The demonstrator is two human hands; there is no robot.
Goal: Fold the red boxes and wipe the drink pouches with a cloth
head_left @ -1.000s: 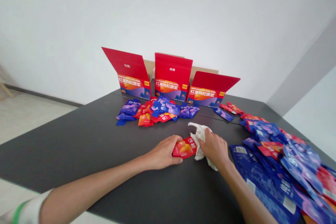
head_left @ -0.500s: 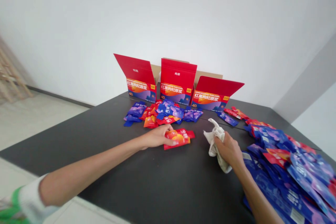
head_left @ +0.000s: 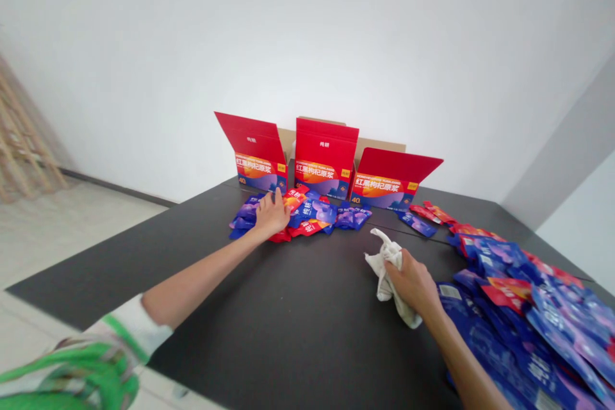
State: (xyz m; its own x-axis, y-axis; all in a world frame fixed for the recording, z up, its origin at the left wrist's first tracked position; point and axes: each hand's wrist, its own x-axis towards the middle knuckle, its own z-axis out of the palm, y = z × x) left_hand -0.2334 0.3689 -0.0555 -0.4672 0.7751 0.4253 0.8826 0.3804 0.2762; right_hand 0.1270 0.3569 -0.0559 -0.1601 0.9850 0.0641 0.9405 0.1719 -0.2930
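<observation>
My left hand is over the small pile of pouches in front of the boxes. Its fingers are closed on a red pouch, which sticks out to the right of the hand and lies against the pile; the gripped end is hidden. Under and beside it are blue pouches and other red ones. Bunched in my right hand is a white cloth, held low over the dark table.
Three red printed boxes with raised flaps, the left box, middle box and right box, stand along the back near the wall. A large heap of blue and red pouches covers the table's right side. A wooden frame leans at far left.
My left hand has carried the red pouch from the table's middle, away from the cloth, back and left onto the small pile. My right hand has drawn the cloth off to the right.
</observation>
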